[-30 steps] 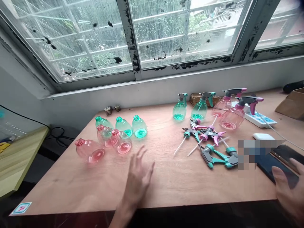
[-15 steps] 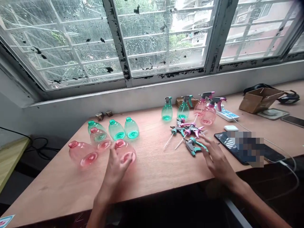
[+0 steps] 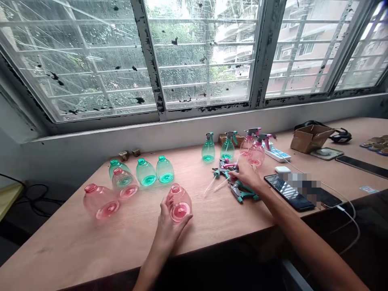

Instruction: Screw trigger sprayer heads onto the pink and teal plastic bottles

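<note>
My left hand (image 3: 172, 221) is wrapped around a clear pink bottle (image 3: 180, 198) without a top, near the table's front edge. Over a pile of spray heads my right hand (image 3: 249, 174) has its fingers closed on a pink spray head (image 3: 233, 174), whose pale tube slants down to the left. The fingers partly cover that head. Beside it lie a green spray head (image 3: 216, 174) and a grey-green spray head (image 3: 238, 193). Left of my left hand are two more topless pink bottles (image 3: 98, 202) and several topless green bottles (image 3: 146, 173).
Behind the pile stand green spray bottles (image 3: 208, 149) and pink spray bottles (image 3: 256, 153) with heads fitted. To the right are a phone (image 3: 287, 194), a white power strip (image 3: 277, 153), a white case (image 3: 282, 170), a cable and a cardboard box (image 3: 309, 139).
My left hand has brought the pink bottle rightward, away from the other bottles. My right hand has moved from the pile's right side into it and closed on a pink spray head.
</note>
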Available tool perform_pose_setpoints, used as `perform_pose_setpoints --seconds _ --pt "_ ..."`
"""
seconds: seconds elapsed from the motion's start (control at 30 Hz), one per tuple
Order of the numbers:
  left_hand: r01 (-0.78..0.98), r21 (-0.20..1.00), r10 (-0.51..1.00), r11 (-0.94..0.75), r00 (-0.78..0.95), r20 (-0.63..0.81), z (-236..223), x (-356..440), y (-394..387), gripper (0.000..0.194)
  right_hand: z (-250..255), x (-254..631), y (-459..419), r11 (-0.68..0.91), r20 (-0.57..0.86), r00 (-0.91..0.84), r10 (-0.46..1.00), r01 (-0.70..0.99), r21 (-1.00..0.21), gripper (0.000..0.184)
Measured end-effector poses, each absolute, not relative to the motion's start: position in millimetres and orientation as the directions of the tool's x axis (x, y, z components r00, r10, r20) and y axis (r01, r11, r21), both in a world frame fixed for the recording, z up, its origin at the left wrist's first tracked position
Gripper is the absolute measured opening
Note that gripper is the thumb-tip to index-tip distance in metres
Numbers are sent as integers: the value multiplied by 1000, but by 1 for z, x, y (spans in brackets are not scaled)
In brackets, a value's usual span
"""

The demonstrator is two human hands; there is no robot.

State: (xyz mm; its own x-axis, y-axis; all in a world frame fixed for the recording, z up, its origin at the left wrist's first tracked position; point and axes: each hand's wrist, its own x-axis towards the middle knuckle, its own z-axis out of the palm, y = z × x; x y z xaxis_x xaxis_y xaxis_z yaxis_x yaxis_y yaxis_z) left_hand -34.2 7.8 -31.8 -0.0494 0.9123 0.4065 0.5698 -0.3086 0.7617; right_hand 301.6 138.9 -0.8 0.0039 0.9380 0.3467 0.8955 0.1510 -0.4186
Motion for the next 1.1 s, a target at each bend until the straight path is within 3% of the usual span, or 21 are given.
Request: perform_pose_setpoints --seconds 0.13,0.33,0.43,0.53,0.73,0.83,0.97,1.03,1.1 --pt "573 749 916 -332 5 402 -28 -34 5 78 7 304 131 185 447 97 889 817 -546 35" --pt "607 696 901 -385 86 424 -16 -30 -7 76 0 293 84 369 594 211 776 612 -699 46" --pt "642 660 892 -390 85 445 -14 -27 -13 85 -17 278 58 493 702 324 635 529 -691 47" --pt "668 630 880 -395 78 469 -17 -27 -14 81 -25 269 48 628 784 408 468 471 -620 44" --pt "666 609 871 -431 129 474 -18 -28 -11 74 -12 275 52 638 758 540 366 447 -627 48" --pt "664 600 867 -446 154 474 -15 -27 -12 75 -9 277 46 645 805 458 376 494 -582 49" --pt "667 580 862 -468 201 465 -10 -25 -14 76 -10 269 29 666 850 196 490 545 -509 53" --pt "668 571 861 -477 227 454 -8 -25 -15 76 -10 263 23 655 790 89 606 508 -560 55" --pt "665 566 860 -487 251 444 -7 -25 -15 75 -10 257 19 588 648 -3 761 424 -689 55"
